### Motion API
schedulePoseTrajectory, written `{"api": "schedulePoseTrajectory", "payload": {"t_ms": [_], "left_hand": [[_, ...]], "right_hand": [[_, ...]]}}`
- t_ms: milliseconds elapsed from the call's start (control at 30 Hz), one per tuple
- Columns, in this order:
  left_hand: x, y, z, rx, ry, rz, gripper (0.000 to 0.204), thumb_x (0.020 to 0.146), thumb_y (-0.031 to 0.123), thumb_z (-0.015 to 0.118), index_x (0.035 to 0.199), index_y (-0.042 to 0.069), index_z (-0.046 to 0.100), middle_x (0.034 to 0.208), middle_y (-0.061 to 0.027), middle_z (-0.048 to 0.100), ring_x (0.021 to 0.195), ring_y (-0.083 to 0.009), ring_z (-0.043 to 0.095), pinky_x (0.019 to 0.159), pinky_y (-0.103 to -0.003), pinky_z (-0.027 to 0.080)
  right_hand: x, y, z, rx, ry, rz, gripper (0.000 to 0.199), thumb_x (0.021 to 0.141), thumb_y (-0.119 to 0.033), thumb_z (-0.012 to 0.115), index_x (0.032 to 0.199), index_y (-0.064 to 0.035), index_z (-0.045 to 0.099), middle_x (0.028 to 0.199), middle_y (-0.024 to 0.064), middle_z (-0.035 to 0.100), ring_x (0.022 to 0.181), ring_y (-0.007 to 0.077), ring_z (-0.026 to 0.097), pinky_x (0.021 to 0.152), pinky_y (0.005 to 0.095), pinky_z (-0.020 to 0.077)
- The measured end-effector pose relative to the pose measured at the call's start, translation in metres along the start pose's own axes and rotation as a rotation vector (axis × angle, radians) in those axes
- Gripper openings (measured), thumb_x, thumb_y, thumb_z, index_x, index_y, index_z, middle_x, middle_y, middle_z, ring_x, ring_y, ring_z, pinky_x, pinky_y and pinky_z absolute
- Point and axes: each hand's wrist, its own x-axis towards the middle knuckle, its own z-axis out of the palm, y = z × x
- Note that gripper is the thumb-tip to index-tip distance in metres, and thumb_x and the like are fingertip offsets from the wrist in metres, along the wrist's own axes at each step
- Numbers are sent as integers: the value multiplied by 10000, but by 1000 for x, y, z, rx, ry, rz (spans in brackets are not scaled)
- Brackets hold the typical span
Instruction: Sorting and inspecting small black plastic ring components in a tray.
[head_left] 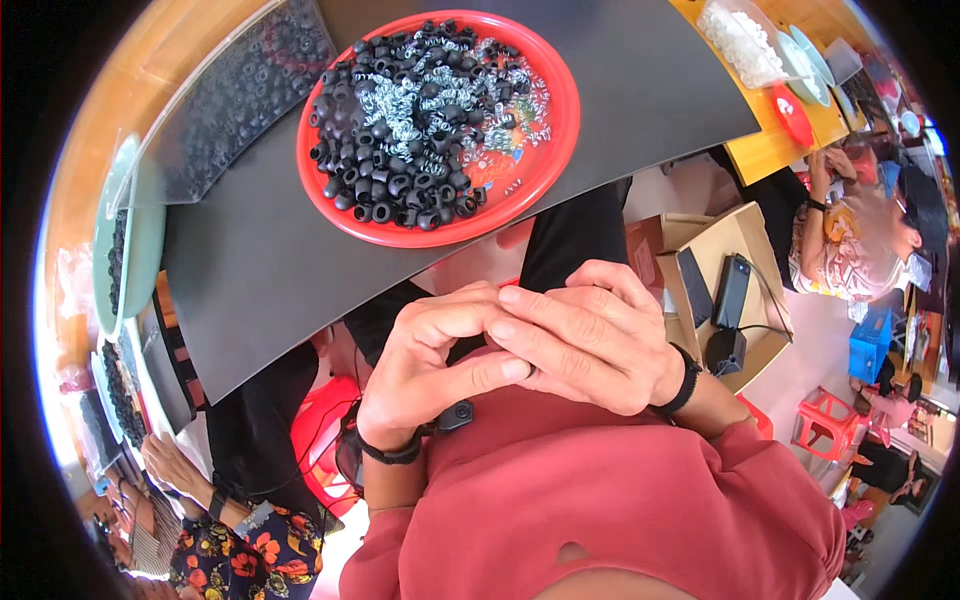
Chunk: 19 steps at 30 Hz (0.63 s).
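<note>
My left hand (440,345) and my right hand (590,340) meet in front of my body, just off the table's near edge. Both are closed, fingertips pressed together. A dark bit shows by the left thumb tip; the fingers hide the rest. Beyond them, on the table, sits a round red tray (562,130). Many small black hollow plastic pieces (385,185) fill its left and near parts. Small metal coil springs (400,110) lie heaped in its middle and scattered to the right.
A clear bin of black pieces (230,110) and a green basin (145,260) stand left on the dark table (650,90). An open cardboard box (765,350) with black devices is at right. Co-workers' hands (175,465) show lower left; another person (850,235) sits at right.
</note>
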Motion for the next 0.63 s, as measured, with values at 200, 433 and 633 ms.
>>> {"api": "schedulePoseTrajectory", "payload": {"t_ms": [200, 433, 633], "left_hand": [[-4, 4, 2, -66, 85, -11, 159, 828, 52, 699, 960, -33, 674, 929, -63, 636, 848, -117, 583, 745, -257, 459], [-4, 8, 10, -201, 238, 42, 232, 947, 52, 581, 1148, -59, 619, 1090, -66, 637, 996, -119, 599, 897, -275, 503], [0, 5, 0, -170, 240, 32, 275, 949, 95, 594, 1193, -29, 622, 1061, -75, 662, 961, -121, 611, 868, -265, 512]], "right_hand": [[17, 0, -2, 11, -6, 23, 466, 701, -212, 764, 1120, -28, 676, 1116, 120, 675, 797, 173, 641, 771, 348, 469], [38, 14, 1, 16, 46, -37, 473, 677, -199, 790, 1096, -18, 666, 1087, 122, 680, 802, 199, 651, 774, 358, 470], [52, 28, -1, 133, -61, -76, 433, 748, -204, 764, 1129, -31, 653, 1120, 103, 668, 843, 217, 657, 800, 369, 469]]}}
